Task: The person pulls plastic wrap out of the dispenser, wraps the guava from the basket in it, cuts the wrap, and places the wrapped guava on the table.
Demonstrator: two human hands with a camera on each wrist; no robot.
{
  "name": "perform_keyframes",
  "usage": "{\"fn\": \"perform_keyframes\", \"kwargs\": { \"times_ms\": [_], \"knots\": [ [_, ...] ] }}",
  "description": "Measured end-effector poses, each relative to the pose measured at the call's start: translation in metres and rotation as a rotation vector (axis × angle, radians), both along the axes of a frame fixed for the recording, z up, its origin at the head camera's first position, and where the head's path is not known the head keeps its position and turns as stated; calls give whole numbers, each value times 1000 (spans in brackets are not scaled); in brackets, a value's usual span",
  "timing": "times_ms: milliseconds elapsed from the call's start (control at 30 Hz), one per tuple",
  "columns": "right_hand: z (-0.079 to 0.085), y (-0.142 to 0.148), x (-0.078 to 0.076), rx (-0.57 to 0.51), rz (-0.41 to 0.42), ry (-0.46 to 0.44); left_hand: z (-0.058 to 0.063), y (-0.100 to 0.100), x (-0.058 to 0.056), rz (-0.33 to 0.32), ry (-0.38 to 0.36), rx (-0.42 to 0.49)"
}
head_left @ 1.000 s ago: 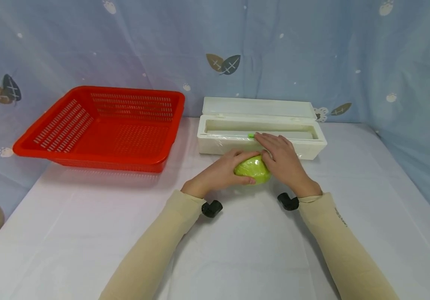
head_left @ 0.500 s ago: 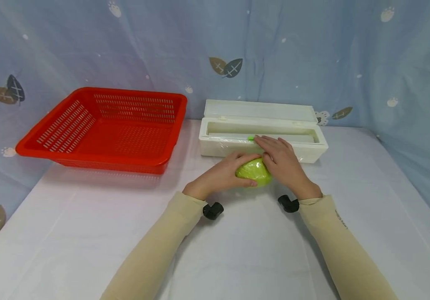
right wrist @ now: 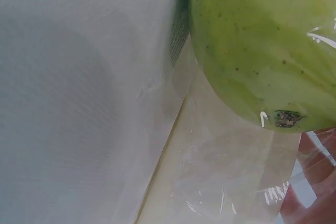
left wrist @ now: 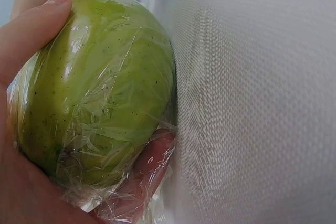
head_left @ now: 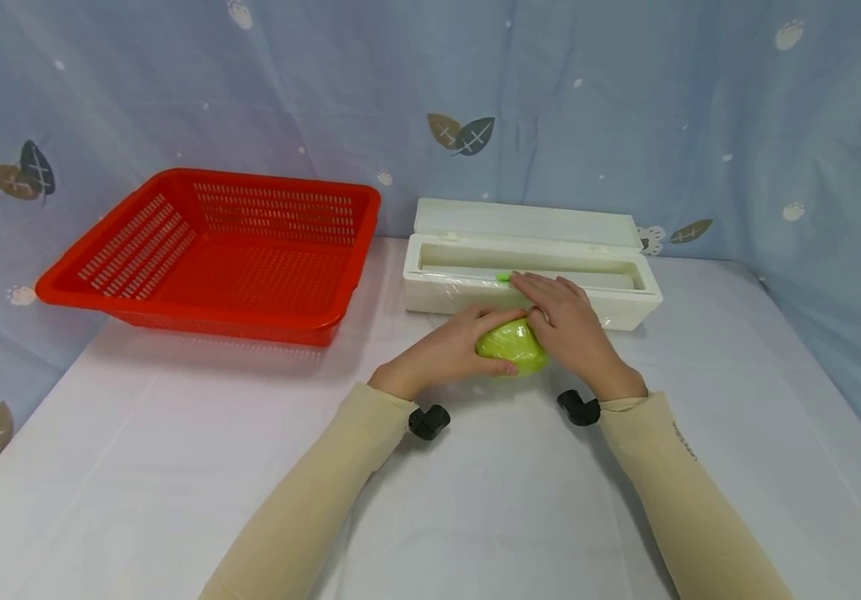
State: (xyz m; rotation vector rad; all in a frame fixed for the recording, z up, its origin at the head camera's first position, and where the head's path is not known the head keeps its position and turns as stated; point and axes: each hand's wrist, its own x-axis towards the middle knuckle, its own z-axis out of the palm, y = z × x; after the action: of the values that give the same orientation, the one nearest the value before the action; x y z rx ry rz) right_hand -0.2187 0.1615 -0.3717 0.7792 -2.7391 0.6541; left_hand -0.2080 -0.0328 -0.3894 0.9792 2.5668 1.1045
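Note:
A green, dark-speckled fruit (head_left: 513, 345), mango-like in shape, is wrapped at least partly in clear cling film (left wrist: 107, 98). My left hand (head_left: 448, 343) grips it from the left, thumb on the near side and fingers over the far side. Behind the fruit stands a white cling film dispenser (head_left: 468, 296) with its lid raised. My right hand (head_left: 561, 321) lies over the dispenser's front edge, fingers fairly straight, fingertips at a small green slide cutter (head_left: 503, 277). Film stretches between fruit and dispenser in the right wrist view, where the dark end of the fruit shows.
A red slotted plastic basket (head_left: 227, 321) stands at the back left of the table. White cloth (head_left: 505, 500) covers the table, and a blue patterned curtain (head_left: 310, 75) hangs behind it.
The head view has shifted a little. My right hand and the slide cutter move very slightly left along the dispenser, while the left hand keeps hold of the fruit.

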Motion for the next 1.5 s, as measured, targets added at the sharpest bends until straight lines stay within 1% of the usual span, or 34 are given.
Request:
{"fn": "perform_keyframes", "kwargs": {
  "times_ms": [333,467,933,1133,1200,1333,1400,1500],
  "knots": [
    [-1,0,0,-8,3,-1,2,2,1,-1,17,-27],
    [-1,1,1,-7,-2,-3,3,4,0,-13,33,-18],
    [-1,2,1,-11,29,-22,4,5,1,-23,25,-31],
    [0,3,1,-21,49,-32,3,4,1,-14,21,-41],
    [1,4,1,-33,47,-41,3,4,1,-9,21,-44],
    [3,7,2,-84,11,-64,3,3,1,-1,16,-45],
    [4,9,2,-119,-9,-60,3,2,1,8,11,-49],
    [7,13,2,-165,-19,-29,3,2,1,16,6,-55]
  ]
}}
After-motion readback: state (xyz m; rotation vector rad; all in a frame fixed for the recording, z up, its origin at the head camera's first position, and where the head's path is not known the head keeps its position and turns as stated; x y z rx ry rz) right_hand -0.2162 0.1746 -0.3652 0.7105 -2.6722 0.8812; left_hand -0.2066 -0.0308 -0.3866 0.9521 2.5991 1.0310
